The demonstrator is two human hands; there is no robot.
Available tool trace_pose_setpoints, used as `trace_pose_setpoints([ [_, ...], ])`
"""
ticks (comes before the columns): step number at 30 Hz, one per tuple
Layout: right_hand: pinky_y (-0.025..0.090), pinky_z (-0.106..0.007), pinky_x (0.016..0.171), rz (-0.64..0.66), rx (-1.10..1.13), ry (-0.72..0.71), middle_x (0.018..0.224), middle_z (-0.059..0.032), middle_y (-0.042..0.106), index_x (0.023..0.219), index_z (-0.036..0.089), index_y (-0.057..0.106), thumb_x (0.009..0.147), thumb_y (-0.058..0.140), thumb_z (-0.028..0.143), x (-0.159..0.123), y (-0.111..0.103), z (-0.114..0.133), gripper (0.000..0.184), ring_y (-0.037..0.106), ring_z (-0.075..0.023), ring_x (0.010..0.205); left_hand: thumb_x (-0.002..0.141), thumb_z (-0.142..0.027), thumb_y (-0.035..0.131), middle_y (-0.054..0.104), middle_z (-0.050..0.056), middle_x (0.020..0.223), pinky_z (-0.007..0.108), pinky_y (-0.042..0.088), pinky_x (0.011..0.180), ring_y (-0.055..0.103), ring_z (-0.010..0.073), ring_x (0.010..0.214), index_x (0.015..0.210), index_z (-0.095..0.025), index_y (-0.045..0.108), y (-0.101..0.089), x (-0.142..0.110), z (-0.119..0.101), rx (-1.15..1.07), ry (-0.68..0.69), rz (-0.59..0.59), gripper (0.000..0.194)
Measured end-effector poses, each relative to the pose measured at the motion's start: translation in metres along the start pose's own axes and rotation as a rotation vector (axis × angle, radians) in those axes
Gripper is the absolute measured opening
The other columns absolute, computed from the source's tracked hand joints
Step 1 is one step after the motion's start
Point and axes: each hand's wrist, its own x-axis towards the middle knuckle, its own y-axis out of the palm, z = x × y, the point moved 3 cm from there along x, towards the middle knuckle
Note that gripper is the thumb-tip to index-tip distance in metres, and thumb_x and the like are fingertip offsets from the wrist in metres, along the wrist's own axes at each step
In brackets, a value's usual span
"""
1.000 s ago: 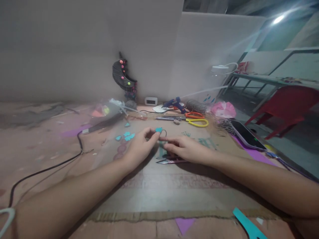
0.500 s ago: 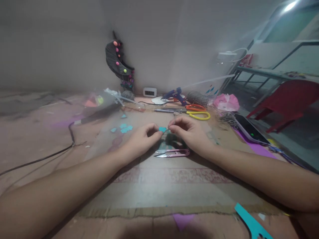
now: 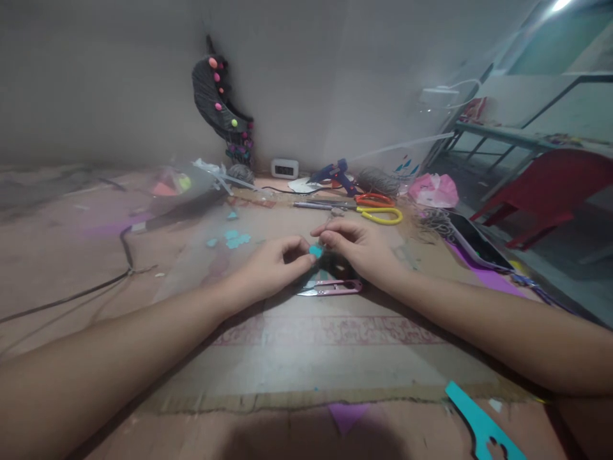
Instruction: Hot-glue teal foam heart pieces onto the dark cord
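My left hand [image 3: 286, 260] pinches a small teal cut-out [image 3: 315, 251] between thumb and fingertips, above the middle of the work board. Right beside it, my right hand [image 3: 348, 241] is closed, thumb against index finger, on what looks like a thin strand; the fingers mostly hide it. Just below the hands lie pink-handled thread snips [image 3: 330, 288], blades to the left. Several loose teal flower-shaped cut-outs [image 3: 237, 239] rest on the board to the left of my left hand.
Scissors with orange and yellow handles [image 3: 380, 216] lie beyond my hands, before a blue glue gun [image 3: 335, 174] and grey yarn [image 3: 378, 181]. A phone [image 3: 479, 243] is at right. A teal sheet [image 3: 479, 418] with a flower-shaped hole lies in front. A black cable [image 3: 127, 252] runs at left.
My right fingertips have come in closer to the teal cut-out, and the strand seen between the hands is now mostly hidden. The whole view has shifted slightly.
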Motion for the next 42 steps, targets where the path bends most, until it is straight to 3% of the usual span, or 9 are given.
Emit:
trace_pose_setpoints([
  [5, 0.048, -0.027, 0.068, 0.111, 0.114, 0.138, 0.075, -0.0028, 0.064, 0.079, 0.018, 0.068, 0.090, 0.053, 0.055, 0.004, 0.004, -0.012, 0.041, 0.061, -0.0143, 0.073, 0.086, -0.041, 0.058, 0.061, 0.000, 0.074, 0.027, 0.042, 0.068, 0.054, 0.0146, 0.070, 0.076, -0.018, 0.061, -0.002, 0.004, 0.007, -0.155, -0.078, -0.063, 0.025],
  [9, 0.051, -0.027, 0.076, 0.123, 0.098, 0.189, 0.087, -0.0031, 0.072, 0.091, 0.018, 0.069, 0.081, 0.069, 0.035, 0.003, 0.007, -0.016, 0.020, 0.065, -0.0139, 0.080, 0.085, -0.042, 0.059, 0.059, 0.000, 0.075, 0.027, 0.042, 0.068, 0.054, 0.0144, 0.072, 0.076, -0.018, 0.060, -0.005, 0.005, 0.007, -0.222, -0.098, -0.133, 0.026],
  [12, 0.052, -0.029, 0.079, 0.082, 0.076, 0.194, 0.091, -0.0024, 0.073, 0.092, 0.019, 0.070, 0.077, 0.072, 0.027, 0.002, 0.007, -0.015, 0.017, 0.066, -0.0143, 0.081, 0.084, -0.041, 0.060, 0.057, 0.000, 0.072, 0.027, 0.043, 0.067, 0.053, 0.0146, 0.071, 0.074, -0.018, 0.058, -0.005, 0.005, 0.005, -0.222, -0.098, -0.152, 0.025],
  [17, 0.051, -0.028, 0.070, 0.033, 0.082, 0.178, 0.079, 0.0002, 0.071, 0.080, 0.019, 0.069, 0.073, 0.073, 0.028, 0.002, 0.006, -0.011, 0.012, 0.063, -0.0128, 0.071, 0.085, -0.040, 0.057, 0.055, -0.001, 0.069, 0.027, 0.041, 0.065, 0.051, 0.0148, 0.068, 0.071, -0.019, 0.055, -0.003, 0.003, 0.001, -0.155, -0.065, -0.134, 0.025],
  [28, 0.045, -0.024, 0.061, 0.108, 0.194, 0.219, 0.072, 0.0012, 0.067, 0.080, 0.018, 0.067, 0.076, 0.070, 0.030, 0.001, 0.007, -0.009, 0.012, 0.059, -0.0104, 0.064, 0.088, -0.043, 0.053, 0.052, -0.002, 0.069, 0.027, 0.035, 0.061, 0.048, 0.0151, 0.068, 0.073, -0.018, 0.056, -0.001, -0.001, -0.001, 0.045, -0.036, -0.076, 0.029],
  [34, 0.043, -0.023, 0.059, 0.048, 0.145, 0.210, 0.072, 0.0019, 0.064, 0.081, 0.018, 0.065, 0.078, 0.069, 0.028, 0.001, 0.005, -0.006, 0.011, 0.056, -0.0092, 0.063, 0.088, -0.039, 0.057, 0.059, 0.000, 0.081, 0.028, 0.041, 0.070, 0.054, 0.0158, 0.077, 0.085, -0.018, 0.057, -0.002, 0.000, 0.002, -0.052, -0.047, -0.154, 0.020],
  [39, 0.039, -0.023, 0.052, 0.064, 0.128, 0.198, 0.070, 0.0012, 0.063, 0.080, 0.018, 0.065, 0.084, 0.064, 0.042, 0.000, 0.004, -0.009, 0.024, 0.052, -0.0089, 0.058, 0.089, -0.036, 0.056, 0.061, 0.001, 0.084, 0.029, 0.042, 0.075, 0.056, 0.0162, 0.080, 0.085, -0.018, 0.057, -0.004, 0.001, 0.004, -0.061, -0.015, -0.197, 0.018],
  [42, 0.043, -0.023, 0.056, 0.050, 0.154, 0.203, 0.071, 0.0010, 0.064, 0.083, 0.018, 0.066, 0.081, 0.068, 0.042, 0.001, 0.004, -0.010, 0.024, 0.055, -0.0100, 0.061, 0.089, -0.036, 0.058, 0.062, 0.002, 0.084, 0.030, 0.043, 0.076, 0.057, 0.0169, 0.081, 0.085, -0.018, 0.058, -0.005, 0.001, 0.004, -0.040, -0.025, -0.202, 0.019],
])
